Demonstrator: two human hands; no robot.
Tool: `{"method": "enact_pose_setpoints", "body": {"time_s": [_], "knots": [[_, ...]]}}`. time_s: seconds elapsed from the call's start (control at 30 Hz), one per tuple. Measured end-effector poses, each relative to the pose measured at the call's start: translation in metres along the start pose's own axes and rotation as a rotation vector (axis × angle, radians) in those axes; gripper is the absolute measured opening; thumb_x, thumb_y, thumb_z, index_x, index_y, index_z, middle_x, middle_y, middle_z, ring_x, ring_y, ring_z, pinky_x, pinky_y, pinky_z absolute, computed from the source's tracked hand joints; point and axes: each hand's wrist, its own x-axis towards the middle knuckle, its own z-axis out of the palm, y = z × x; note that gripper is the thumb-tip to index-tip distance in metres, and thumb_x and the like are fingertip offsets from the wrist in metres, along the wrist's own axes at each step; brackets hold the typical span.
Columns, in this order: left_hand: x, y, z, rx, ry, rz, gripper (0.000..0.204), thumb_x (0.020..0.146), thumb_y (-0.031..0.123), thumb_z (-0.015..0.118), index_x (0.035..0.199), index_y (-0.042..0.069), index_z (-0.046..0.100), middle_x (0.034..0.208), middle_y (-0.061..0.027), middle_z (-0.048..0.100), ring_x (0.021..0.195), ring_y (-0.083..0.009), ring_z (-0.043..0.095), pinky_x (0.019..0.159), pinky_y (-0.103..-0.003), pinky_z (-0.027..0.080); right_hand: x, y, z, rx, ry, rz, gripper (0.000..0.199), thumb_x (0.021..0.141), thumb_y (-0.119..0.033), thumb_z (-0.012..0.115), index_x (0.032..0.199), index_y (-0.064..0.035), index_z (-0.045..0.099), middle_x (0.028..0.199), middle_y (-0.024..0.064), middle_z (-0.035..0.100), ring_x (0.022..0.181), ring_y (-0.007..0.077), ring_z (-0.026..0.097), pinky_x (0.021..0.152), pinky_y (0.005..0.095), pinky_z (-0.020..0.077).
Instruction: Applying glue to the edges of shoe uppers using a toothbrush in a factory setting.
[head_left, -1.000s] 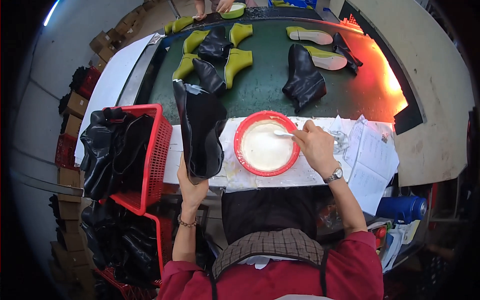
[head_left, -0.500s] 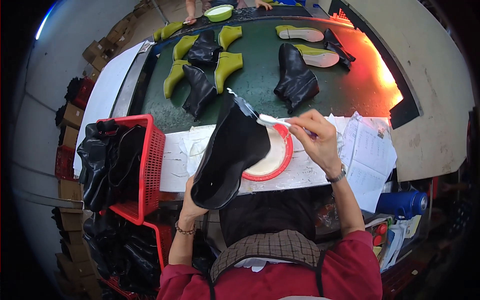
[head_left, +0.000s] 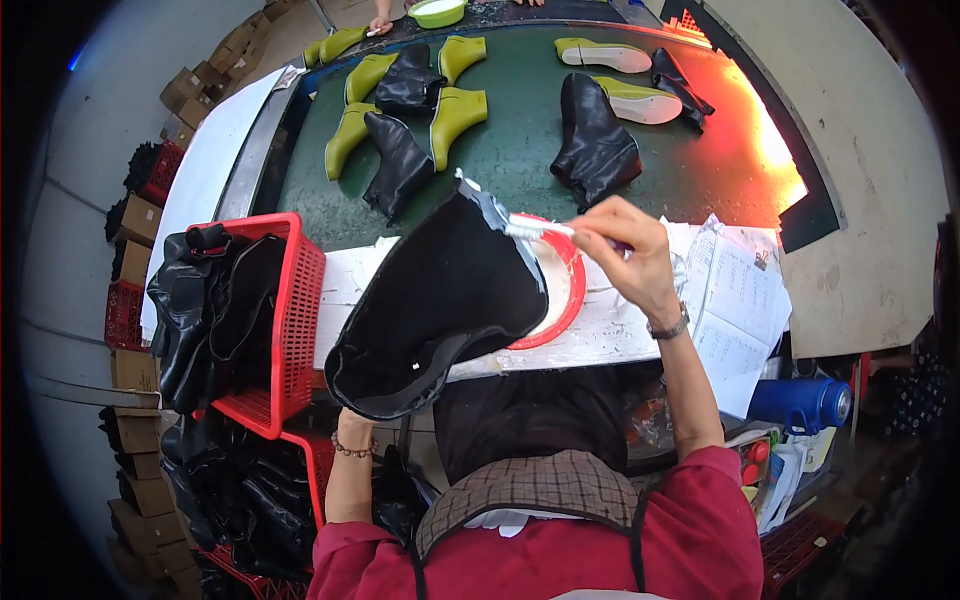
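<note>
Right now the right hand (head_left: 628, 250) pinches a small brush (head_left: 535, 229) against the top edge of a black boot upper (head_left: 440, 300), raised over the red bowl (head_left: 568, 290) at the workbench's (head_left: 620, 330) front edge; the left hand is hidden inside the upper, so its grip cannot be told. Gluing looks under way; next, steady strokes along that edge.

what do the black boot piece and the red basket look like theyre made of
The black boot upper looks like smooth leather or a synthetic: it has a soft sheen and bends limply. The red basket looks like moulded plastic, with an even glossy colour and a fine grid of holes.
</note>
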Motion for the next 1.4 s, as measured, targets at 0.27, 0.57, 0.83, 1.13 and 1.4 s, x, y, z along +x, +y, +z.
{"method": "enact_pose_setpoints", "body": {"time_s": [0.27, 0.57, 0.83, 1.13, 1.4], "knots": [[0.013, 0.008, 0.040, 0.755, -0.010, 0.391, 0.066, 0.092, 0.020, 0.066, 0.150, 0.000, 0.042, 0.147, -0.0170, 0.051, 0.131, -0.0277, 0.054, 0.111, -0.037, 0.040, -0.027, -0.018, 0.015, 0.066, 0.008, 0.063, 0.018, 0.081, -0.002, 0.081, 0.098, -0.0029, 0.079, 0.089, 0.0044, 0.067, 0.071, 0.0079, 0.059, 0.061, 0.0212, 0.0455], [0.045, 0.030, 0.090, 1.435, -0.069, 0.779, 0.054, 0.074, -0.003, 0.076, 0.127, -0.005, 0.063, 0.123, -0.0184, 0.063, 0.110, -0.0315, 0.060, 0.095, -0.038, 0.048, -0.017, -0.022, 0.015, -0.021, 0.083, 0.126, 0.014, 0.082, -0.006, 0.081, 0.095, -0.0018, 0.078, 0.086, 0.0061, 0.069, 0.070, 0.0108, 0.062, 0.058, 0.0241, 0.0469], [0.056, 0.029, 0.093, 1.479, -0.073, 0.841, 0.059, 0.072, -0.001, 0.078, 0.129, -0.004, 0.063, 0.125, -0.0183, 0.063, 0.113, -0.0325, 0.059, 0.096, -0.039, 0.049, -0.020, -0.036, 0.014, 0.042, -0.022, 0.058, 0.016, 0.080, -0.005, 0.082, 0.095, -0.0018, 0.078, 0.086, 0.0051, 0.069, 0.071, 0.0092, 0.062, 0.059, 0.0223, 0.0468], [0.072, 0.036, 0.108, 1.474, -0.046, 0.849, 0.061, 0.073, 0.000, 0.079, 0.132, -0.003, 0.061, 0.128, -0.0181, 0.062, 0.116, -0.0321, 0.059, 0.098, -0.039, 0.048, -0.007, -0.040, 0.018, 0.038, -0.007, -0.075, 0.019, 0.079, -0.001, 0.082, 0.098, -0.0020, 0.078, 0.090, 0.0052, 0.066, 0.075, 0.0091, 0.063, 0.063, 0.0212, 0.0511], [0.081, 0.033, 0.108, 1.441, 0.083, 1.041, 0.065, 0.075, 0.002, 0.080, 0.136, -0.001, 0.058, 0.131, -0.0164, 0.060, 0.119, -0.0310, 0.057, 0.101, -0.038, 0.046, -0.019, -0.055, 0.023, 0.031, -0.099, -0.112, 0.024, 0.074, 0.001, 0.084, 0.097, -0.0043, 0.079, 0.088, 0.0047, 0.067, 0.072, 0.0110, 0.064, 0.060, 0.0237, 0.0506]]}}
